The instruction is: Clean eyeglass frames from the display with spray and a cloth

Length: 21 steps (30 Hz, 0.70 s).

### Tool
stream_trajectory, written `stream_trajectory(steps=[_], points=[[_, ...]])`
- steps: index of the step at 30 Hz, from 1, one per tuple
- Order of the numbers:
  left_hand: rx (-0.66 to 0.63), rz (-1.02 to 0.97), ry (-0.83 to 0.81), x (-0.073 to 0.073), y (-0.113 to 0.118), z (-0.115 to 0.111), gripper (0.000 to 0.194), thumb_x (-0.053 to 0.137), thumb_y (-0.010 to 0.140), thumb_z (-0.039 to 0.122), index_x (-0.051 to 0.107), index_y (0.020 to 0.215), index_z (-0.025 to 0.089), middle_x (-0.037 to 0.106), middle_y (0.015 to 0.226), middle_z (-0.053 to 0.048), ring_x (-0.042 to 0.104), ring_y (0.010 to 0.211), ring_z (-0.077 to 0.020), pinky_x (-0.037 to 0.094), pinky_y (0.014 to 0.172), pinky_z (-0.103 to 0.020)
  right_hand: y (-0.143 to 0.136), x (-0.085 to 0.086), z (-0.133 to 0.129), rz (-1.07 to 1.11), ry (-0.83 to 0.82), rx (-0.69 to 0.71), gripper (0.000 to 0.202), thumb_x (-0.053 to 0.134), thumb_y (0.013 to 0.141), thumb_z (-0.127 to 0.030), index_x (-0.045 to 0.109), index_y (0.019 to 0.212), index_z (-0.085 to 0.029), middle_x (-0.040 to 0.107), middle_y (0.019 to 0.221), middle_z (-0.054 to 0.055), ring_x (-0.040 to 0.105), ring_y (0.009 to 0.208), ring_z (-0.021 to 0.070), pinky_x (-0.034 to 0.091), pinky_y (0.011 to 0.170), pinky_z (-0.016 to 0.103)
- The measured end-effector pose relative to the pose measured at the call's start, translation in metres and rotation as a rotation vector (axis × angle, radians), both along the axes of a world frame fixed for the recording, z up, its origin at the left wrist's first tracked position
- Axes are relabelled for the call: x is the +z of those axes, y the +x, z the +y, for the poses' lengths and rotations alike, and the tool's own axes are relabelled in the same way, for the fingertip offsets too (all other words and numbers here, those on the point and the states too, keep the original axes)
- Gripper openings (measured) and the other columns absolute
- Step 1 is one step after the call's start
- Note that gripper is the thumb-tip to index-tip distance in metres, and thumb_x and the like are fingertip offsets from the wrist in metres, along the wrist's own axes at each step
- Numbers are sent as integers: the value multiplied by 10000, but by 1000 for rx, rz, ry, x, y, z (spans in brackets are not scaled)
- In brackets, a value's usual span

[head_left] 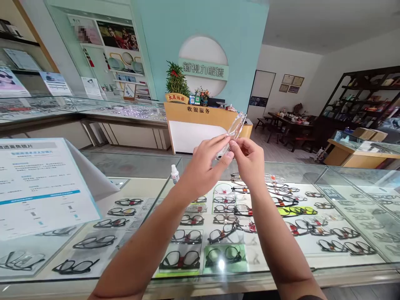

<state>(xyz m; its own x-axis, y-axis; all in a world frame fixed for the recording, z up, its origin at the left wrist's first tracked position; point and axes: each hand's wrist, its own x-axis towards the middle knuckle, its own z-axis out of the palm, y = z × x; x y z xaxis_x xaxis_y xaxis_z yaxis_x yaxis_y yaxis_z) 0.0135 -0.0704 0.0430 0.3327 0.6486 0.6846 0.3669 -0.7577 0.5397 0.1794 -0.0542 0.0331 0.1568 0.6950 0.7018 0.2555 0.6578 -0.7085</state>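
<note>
Both my hands are raised over the glass display case [268, 260], pinching a pair of clear-framed eyeglasses [236, 124] that is tilted on end. My left hand [208, 160] has its thumb and fingers closed on the lower part of the glasses. From the other side, my right hand [250, 160] grips them with thumb and bent fingers. My fingers hide part of the frame. Behind my left wrist a small white bottle [175, 174] stands on the glass top. Under the glass lie rows of dark-framed eyeglasses [180, 259], many with red tags.
A white printed sign [40, 183] stands at the left on the glass. Beyond the case is a wooden cashier counter [200, 116] with a potted plant [176, 79]. More glass cases [125, 109] line the left wall. A wooden table [289, 118] stands back right.
</note>
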Motion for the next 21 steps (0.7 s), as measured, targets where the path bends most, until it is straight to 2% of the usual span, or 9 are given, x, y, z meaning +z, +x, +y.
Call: stream_trajectory(steps=[3,6,9,11,15,18,21], points=[[12,-60,-8,2,0,-1,426,604,1084,467,660,1472,299,677,1582,-56,583,1503,-278,417,1302,-513,9,-3,-1,-30,-16,6,251,669,1020,-451,701,863,-258,690,791,1,590,694,171,500,684,343],[71,-146,-61,3,0,4,334,679,1035,448,715,1311,263,764,1415,-60,670,1375,-285,532,1158,-459,20,-2,-7,-113,-39,39,233,672,1025,-425,716,876,-251,704,820,2,604,724,171,499,705,342],[98,-138,-139,2,-2,15,286,720,997,460,787,1185,256,813,1295,-59,707,1277,-298,559,1077,-452,25,3,-14,-222,-47,101,238,686,1033,-429,723,881,-249,701,811,-6,589,734,164,471,695,329],[27,-188,-212,0,-3,24,296,750,975,483,820,1137,246,836,1234,-63,731,1221,-292,547,1093,-464,25,6,-17,-270,-34,135,269,673,1049,-441,711,863,-250,684,799,-8,569,733,163,450,679,322],[-203,-369,-410,-4,-6,38,377,850,890,541,842,1078,214,854,1166,-78,755,1157,-275,559,1098,-452,24,8,-17,-289,-29,178,274,656,1065,-448,728,892,-248,710,834,2,592,764,169,452,682,320],[-264,-439,-463,-6,-7,44,375,921,829,533,853,1025,221,857,1140,-66,752,1132,-250,552,1105,-428,24,8,-16,-281,-24,176,243,664,1061,-422,755,918,-248,753,863,1,632,780,166,476,705,321],[-292,-508,-479,-9,-5,46,346,967,789,510,857,969,236,854,1083,-50,750,1055,-214,563,1049,-388,25,8,-15,-258,-19,146,183,696,1039,-395,783,962,-253,783,888,-4,653,778,158,493,717,320]])
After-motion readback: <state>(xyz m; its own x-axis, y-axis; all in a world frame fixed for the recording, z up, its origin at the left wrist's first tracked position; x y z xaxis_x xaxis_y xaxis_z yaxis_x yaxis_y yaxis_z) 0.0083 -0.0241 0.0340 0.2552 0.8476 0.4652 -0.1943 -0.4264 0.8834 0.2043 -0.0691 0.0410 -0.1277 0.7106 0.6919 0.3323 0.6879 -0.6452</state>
